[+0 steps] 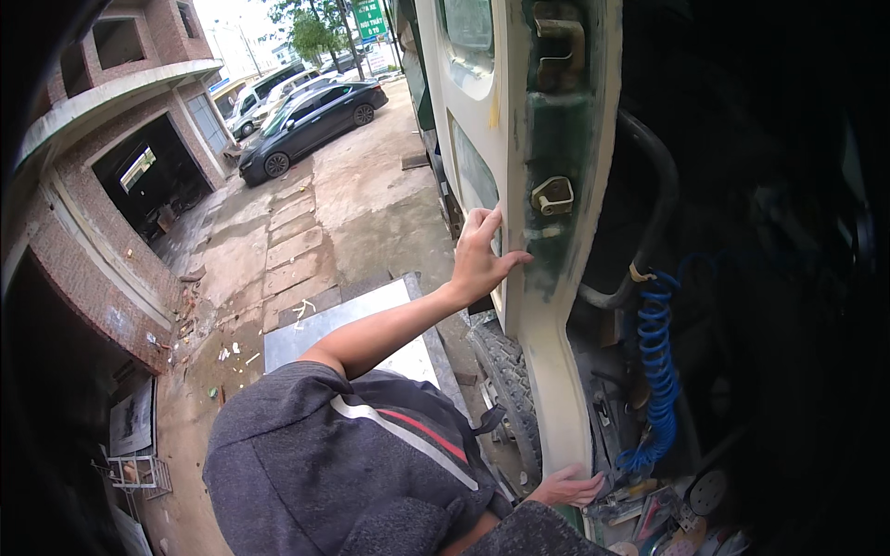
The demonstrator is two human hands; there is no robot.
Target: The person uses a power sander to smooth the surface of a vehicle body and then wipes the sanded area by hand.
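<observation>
A cream-coated vehicle body frame [553, 361] with bare green patches stands in front of me, its edge running from the top down to the lower right. My left hand [482, 252] reaches up to the cream side panel [477, 111]. Its bent fingers rest against the panel edge, and the thumb stretches apart toward the green face. Lower down, my right hand [565, 486] lies across the bottom part of the cream frame with its fingers extended. No tool shows in either hand. Above the left hand, a metal latch bracket [553, 195] is fixed to the green face.
A blue coiled hose [656, 361] hangs inside the dark vehicle, above a clutter of tools with a round perforated pad [707, 492]. A tire [510, 389] sits below the panel. Behind my left arm lies a pale sheet [371, 320]. A dark car [315, 125] is parked farther off.
</observation>
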